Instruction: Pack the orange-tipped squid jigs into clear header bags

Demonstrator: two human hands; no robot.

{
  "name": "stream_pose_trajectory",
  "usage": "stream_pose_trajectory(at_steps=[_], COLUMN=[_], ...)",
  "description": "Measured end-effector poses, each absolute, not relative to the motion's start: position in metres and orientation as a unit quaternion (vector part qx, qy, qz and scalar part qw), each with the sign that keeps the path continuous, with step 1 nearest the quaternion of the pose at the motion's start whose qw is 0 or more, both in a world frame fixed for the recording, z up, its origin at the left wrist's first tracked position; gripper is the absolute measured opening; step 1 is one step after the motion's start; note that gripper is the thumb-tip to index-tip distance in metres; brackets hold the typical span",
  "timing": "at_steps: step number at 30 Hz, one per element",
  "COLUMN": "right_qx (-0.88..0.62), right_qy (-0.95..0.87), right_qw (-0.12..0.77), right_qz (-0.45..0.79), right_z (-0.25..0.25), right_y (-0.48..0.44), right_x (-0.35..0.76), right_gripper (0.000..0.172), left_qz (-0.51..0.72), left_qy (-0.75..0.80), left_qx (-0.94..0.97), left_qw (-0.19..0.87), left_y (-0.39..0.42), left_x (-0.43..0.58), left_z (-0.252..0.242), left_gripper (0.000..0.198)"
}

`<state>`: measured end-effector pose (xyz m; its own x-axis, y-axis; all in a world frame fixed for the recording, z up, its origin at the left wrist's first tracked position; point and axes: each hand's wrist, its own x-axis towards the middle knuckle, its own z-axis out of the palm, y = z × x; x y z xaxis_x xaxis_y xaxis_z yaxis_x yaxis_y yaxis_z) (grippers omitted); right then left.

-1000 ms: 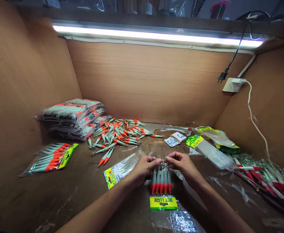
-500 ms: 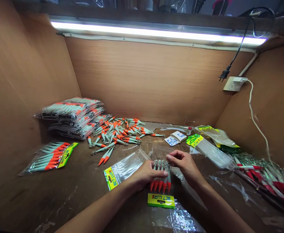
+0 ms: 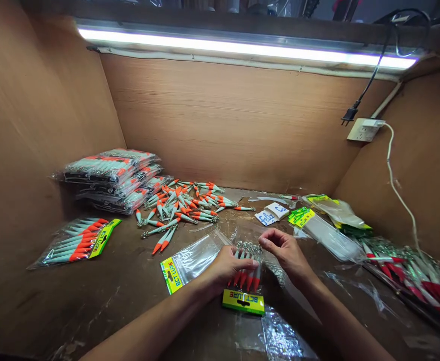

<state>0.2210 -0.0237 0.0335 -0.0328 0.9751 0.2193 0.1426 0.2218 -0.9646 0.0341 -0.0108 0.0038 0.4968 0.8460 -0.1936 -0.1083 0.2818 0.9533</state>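
Note:
My left hand [image 3: 227, 271] is closed on a clear bag of squid-jig lures [image 3: 248, 281], its thumb lying across the row of pale bodies. Orange-red tips point toward me, above the bag's yellow-green BCT LURE header [image 3: 243, 302]. The hooked ends sit at the far side. There my right hand [image 3: 282, 248] pinches thumb and forefinger at the bag's far right corner; the clear film between them is hard to make out. Beside my left forearm lies another flat bag [image 3: 200, 255] with a matching header, no lures visible in it.
Loose orange-tipped lures [image 3: 182, 203] lie in a pile at the back. Stacked packs [image 3: 110, 175] stand at the left, a filled bag [image 3: 77, 243] in front. On the right are empty header bags [image 3: 328, 235], red-tipped lures [image 3: 411, 276], a small lettered card [image 3: 271, 214] and a white cord [image 3: 396, 188].
The held bag has tilted, and its header has shifted slightly left and away from me. Both hands keep nearly the same place and grip.

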Motion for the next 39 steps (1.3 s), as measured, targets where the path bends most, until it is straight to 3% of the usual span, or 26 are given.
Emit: stream_pose_trajectory(at_steps=[6,11,20,30,33,36,39], right_qx=[-0.44,-0.434,-0.501,-0.469,-0.474,-0.528,-0.512], right_qy=[-0.589,-0.6,-0.536,-0.567,-0.57,-0.603,-0.69], right_qw=[0.503,0.492,0.508,0.471,0.461,0.492,0.506], right_qz=[0.455,0.458,0.451,0.486,0.488,0.34,0.072], right_z=[0.034,0.035,0.034,0.031,0.025,0.021,0.024], right_y=[-0.027,-0.025,-0.022,-0.025,-0.024,-0.025,-0.031], right_x=[0.216,0.219,0.226,0.224,0.223,0.219,0.212], right_gripper=[0.02,0.033,0.033,0.029,0.036,0.046,0.033], left_qz=[0.314,0.332,0.304,0.353,0.374,0.388,0.399], left_qy=[0.387,0.377,0.325,0.312,0.328,0.348,0.36], left_qx=[0.511,0.526,0.482,0.525,0.536,0.548,0.588], left_qw=[0.7,0.686,0.755,0.709,0.682,0.655,0.605], left_y=[-0.013,-0.014,-0.01,-0.006,-0.001,0.003,0.004], left_x=[0.033,0.035,0.027,0.029,0.031,0.032,0.032], left_z=[0.008,0.005,0.0,0.015,0.01,0.003,0.002], left_gripper=[0.023,0.027,0.042,0.054,0.052,0.055,0.052])
